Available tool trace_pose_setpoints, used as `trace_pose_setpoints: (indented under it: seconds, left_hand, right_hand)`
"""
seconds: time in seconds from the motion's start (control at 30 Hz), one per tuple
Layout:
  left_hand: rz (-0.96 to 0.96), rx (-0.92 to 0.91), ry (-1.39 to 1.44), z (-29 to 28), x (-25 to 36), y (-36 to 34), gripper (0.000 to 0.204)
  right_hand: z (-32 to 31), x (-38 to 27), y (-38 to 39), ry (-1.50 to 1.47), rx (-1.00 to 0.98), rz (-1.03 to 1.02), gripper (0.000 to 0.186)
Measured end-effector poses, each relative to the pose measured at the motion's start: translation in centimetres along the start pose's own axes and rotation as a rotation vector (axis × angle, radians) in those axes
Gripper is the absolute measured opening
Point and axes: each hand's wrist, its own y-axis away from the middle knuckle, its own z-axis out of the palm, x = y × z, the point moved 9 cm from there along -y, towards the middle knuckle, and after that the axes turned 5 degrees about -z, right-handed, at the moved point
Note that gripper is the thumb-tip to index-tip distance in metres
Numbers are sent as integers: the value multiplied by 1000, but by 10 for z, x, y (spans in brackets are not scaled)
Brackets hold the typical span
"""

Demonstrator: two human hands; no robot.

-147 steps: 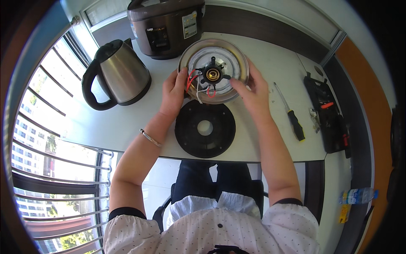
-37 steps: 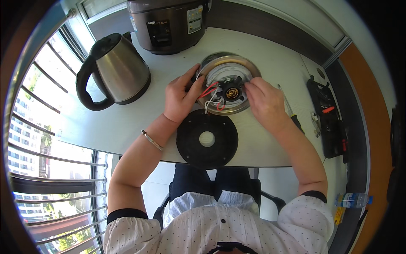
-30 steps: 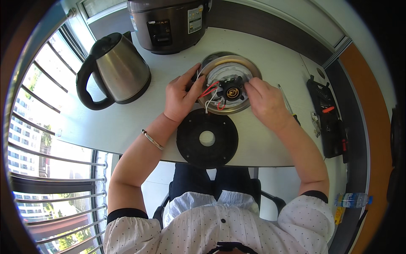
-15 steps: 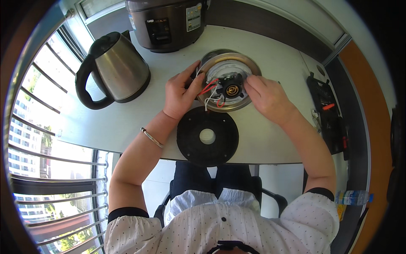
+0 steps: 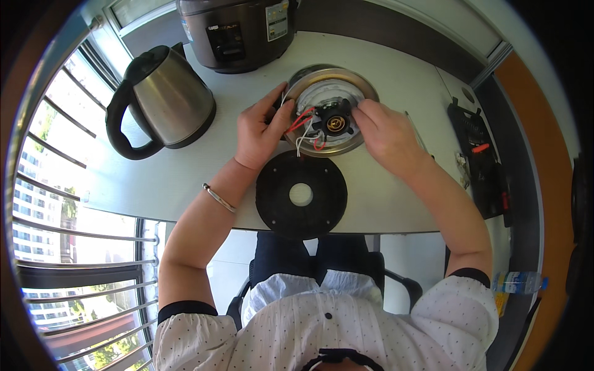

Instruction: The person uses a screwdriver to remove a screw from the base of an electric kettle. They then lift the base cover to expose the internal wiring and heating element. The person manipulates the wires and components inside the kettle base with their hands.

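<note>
A round metal kettle body (image 5: pixel 356 145), its underside facing up, lies in front of me. In its middle sits a black connector (image 5: pixel 336 125) with a brass-coloured centre; red wires (image 5: pixel 300 121) and white wires run from it to the left. My left hand (image 5: pixel 263 127) grips the kettle body's left side, thumb near the rim, partly over a dark part. My right hand (image 5: pixel 387 133) has its fingers pinched together at the connector's right edge; what they hold is hidden. Just below the kettle body lies a black ring-shaped base cover (image 5: pixel 278 198) with a round centre hole.
A whole steel kettle (image 5: pixel 173 102) with a black handle stands at the left. Behind it is a dark rice cooker (image 5: pixel 238 37). At the right lie a black tool case (image 5: pixel 479 157) and a thin tool (image 5: pixel 417 133). A plastic bottle (image 5: pixel 520 282) is at the lower right.
The whole view has shifted slightly, moving the scene up and left. My right fingers stay pinched by the connector, and my left hand keeps its grip. A thin tool shows more beside my right wrist.
</note>
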Motion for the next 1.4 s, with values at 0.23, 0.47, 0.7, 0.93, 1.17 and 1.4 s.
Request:
trace_pose_setpoints:
  seconds: [0.23, 0.47, 0.7, 0.93, 1.17, 1.4]
  left_hand:
    - [24, 0, 14, 1, 1, -1, 36]
    - [21, -8, 21, 1, 0, -2, 36]
    - [-4, -12, 24, 3, -2, -3, 36]
    - [-140, -60, 70, 7, -4, -1, 37]
    - [-125, -135, 94, 8, -7, -3, 42]
    - [-183, -225, 157, 8, -7, -2, 46]
  right_hand:
    - [0, -7, 0, 129, 31, -187, 12]
    - [1, -1, 4, 81, 39, -147, 13]
    - [-12, 16, 16, -54, 250, 128, 21]
    - [-13, 29, 44, -284, 498, 480, 34]
    - [-4, 44, 63, -387, 509, 642, 36]
    - [13, 48, 65, -546, 480, 697, 32]
